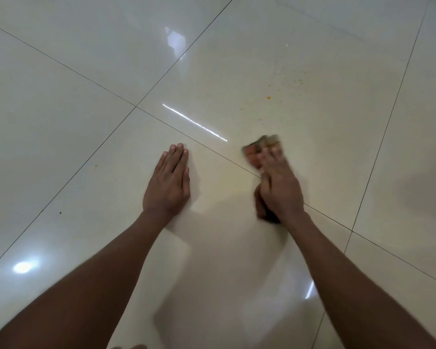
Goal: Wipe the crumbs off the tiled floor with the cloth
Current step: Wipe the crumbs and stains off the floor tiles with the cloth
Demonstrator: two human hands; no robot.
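Head view: left hand (168, 183) flat, fingers straight.

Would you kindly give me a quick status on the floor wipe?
Left hand flat on tiled floor. Right hand pressing cloth. Crumbs ahead, unwiped. Path clear.

no readable text, labels or signs

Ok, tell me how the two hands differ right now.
The left hand lies flat on the tiled floor with straight fingers and holds nothing; the right hand presses a cloth to the floor. The left hand looks sharp, the right hand and cloth are blurred. The left hand sits left of the grout line, the right hand across it. Both are bare and palm down.
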